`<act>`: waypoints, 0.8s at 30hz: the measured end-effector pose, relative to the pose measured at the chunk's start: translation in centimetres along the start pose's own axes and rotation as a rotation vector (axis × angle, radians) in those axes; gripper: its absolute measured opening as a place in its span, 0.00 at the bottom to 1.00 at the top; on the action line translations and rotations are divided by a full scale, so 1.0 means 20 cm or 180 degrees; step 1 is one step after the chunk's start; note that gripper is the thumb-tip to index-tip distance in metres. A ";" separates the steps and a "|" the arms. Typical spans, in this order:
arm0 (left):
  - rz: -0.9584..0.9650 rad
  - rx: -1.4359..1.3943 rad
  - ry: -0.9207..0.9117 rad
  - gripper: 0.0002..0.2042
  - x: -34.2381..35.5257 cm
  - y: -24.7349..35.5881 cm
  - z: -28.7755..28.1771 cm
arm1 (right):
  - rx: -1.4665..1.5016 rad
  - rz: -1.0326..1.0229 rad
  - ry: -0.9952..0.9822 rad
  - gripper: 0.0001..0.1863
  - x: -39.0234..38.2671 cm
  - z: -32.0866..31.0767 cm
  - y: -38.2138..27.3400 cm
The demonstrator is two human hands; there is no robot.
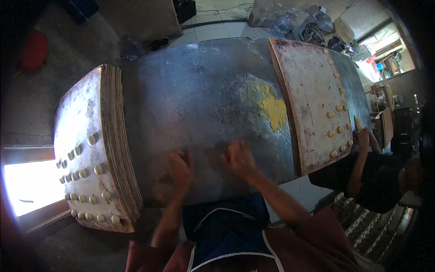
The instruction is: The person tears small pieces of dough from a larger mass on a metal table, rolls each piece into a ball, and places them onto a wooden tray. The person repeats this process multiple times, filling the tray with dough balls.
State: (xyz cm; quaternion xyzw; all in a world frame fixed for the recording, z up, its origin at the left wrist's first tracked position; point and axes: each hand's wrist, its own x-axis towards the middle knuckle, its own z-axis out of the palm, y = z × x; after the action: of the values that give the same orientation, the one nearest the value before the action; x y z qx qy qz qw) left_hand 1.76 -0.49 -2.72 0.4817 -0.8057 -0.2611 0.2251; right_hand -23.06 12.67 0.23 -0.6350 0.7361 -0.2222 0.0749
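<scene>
My left hand point(181, 165) is over the near part of the dark worktable point(195, 90), its fingers curled and slightly blurred. A little to its right, my right hand point(240, 158) is closed too, knuckles up, low over the same surface. Whatever either hand may hold is hidden under the fingers. Far to the left, rows of small pale dough balls point(98, 170) sit on the top board of a thick stack of boards point(79, 109). To the right of my hands, a yellow soft smear point(273, 109), perhaps fat, lies on the table.
On the right, another board point(308, 90) carries several dough balls point(331, 133). Beside it a co-worker's hand point(364, 136) touches a pale dough piece point(358, 123). Clear plastic bottles point(283, 22) and pots stand behind the table. A red round object point(34, 51) is far left.
</scene>
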 end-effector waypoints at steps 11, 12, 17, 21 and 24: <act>-0.0365 -0.0233 -0.0037 0.09 -0.02 -0.04 -0.03 | 0.0786 0.0225 -0.0112 0.08 -0.03 0.05 0.01; -0.0205 -0.0201 -0.0408 0.10 -0.02 -0.04 -0.04 | 0.0898 -0.0038 0.0058 0.08 -0.05 0.06 0.02; 0.0114 -0.0114 -0.0008 0.09 0.01 -0.05 -0.08 | -0.0039 0.0161 -0.0088 0.10 -0.06 0.02 0.11; 0.0457 0.0470 0.0283 0.08 -0.04 -0.03 -0.05 | 0.0625 0.0039 0.0260 0.11 -0.08 0.03 0.09; 0.0724 -0.0597 0.0372 0.07 -0.10 -0.06 -0.07 | 0.0636 -0.0629 0.0114 0.10 -0.12 0.02 0.13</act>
State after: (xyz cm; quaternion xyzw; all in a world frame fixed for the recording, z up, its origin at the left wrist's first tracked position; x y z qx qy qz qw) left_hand 4.29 0.45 -2.55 0.3786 -0.8127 -0.2795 0.3437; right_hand -24.78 15.22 -1.69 -0.6897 0.6454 -0.3120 0.1024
